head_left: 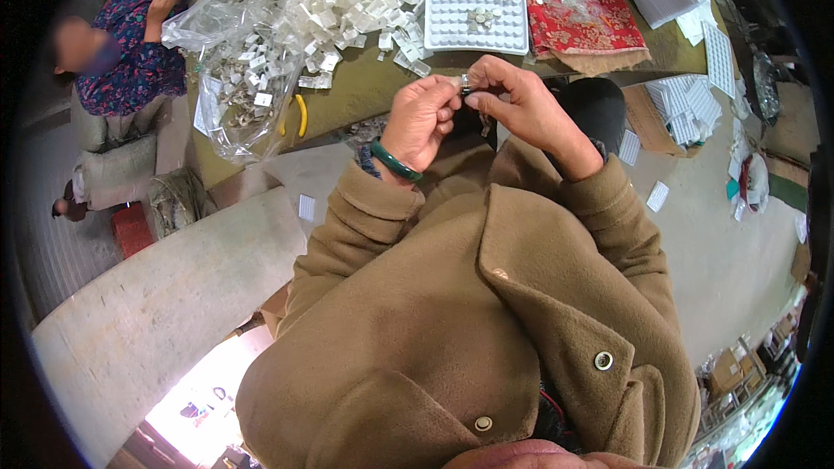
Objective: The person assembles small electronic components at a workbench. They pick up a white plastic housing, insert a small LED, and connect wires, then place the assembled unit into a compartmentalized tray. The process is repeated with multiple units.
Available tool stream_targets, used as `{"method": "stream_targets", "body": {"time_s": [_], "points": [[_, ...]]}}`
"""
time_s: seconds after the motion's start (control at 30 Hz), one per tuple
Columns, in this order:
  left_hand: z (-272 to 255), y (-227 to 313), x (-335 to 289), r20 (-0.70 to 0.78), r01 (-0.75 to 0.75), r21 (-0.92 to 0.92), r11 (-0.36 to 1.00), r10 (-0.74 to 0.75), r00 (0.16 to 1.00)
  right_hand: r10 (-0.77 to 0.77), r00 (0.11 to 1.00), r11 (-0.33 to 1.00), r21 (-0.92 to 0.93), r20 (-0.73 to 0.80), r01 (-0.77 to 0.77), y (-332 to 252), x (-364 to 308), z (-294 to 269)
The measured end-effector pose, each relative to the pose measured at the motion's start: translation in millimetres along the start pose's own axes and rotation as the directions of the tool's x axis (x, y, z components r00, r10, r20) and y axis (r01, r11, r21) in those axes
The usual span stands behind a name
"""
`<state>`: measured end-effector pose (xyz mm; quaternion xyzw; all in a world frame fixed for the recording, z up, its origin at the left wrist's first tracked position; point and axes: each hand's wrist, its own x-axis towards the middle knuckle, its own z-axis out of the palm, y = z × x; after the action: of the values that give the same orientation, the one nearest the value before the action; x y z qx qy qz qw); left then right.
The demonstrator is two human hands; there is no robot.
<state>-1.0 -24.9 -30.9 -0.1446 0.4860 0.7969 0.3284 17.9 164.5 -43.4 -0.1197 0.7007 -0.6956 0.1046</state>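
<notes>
Above the near edge of the table, my left hand [420,117] and my right hand [527,107] meet with fingertips pinched together. Between them is a small silvery metal piece [465,82], partly covered by the fingers; its exact kind is too small to make out. A thin brownish strand [485,124] dangles just under the right fingers. Beyond my hands lies a white compartment tray [441,34] with several small round silvery pieces [483,17] in its middle. Yellow-handled pliers [301,115] rest to the left, at the table's edge.
White small tags or boxes [321,0] heap across the table [347,100], some in a clear plastic bag [248,113]. Red patterned cloth [586,22] lies right of the tray. An open carton [660,117] holds white cards. A person [130,43] sits at the left.
</notes>
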Motion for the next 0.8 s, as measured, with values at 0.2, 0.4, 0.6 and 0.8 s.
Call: {"method": "stream_targets", "body": {"time_s": [0.2, 0.4, 0.6, 0.8], "points": [[22.7, 15.9, -16.1, 0.167, -0.273, 0.075, 0.959, 0.257, 0.952, 0.087, 0.993, 0.572, 0.813, 0.074, -0.111, -0.8, -0.3, -3.0], [32.9, 14.8, -17.6, 0.314, -0.626, 0.330, 0.706, 0.543, 0.778, -0.015, 0.989, 0.315, 0.939, 0.148, -0.136, 1.9, -0.2, 7.8], [31.2, 8.3, -12.4, 0.337, -0.720, 0.322, 0.615, 0.636, 0.694, -0.059, 0.969, 0.232, 0.947, 0.240, -0.220, 2.3, -0.6, 11.5], [24.0, 9.3, -10.6, 0.333, -0.717, 0.421, 0.556, 0.641, 0.692, -0.058, 0.968, 0.188, 0.955, 0.245, -0.230, 4.0, -2.8, 15.4]]}}
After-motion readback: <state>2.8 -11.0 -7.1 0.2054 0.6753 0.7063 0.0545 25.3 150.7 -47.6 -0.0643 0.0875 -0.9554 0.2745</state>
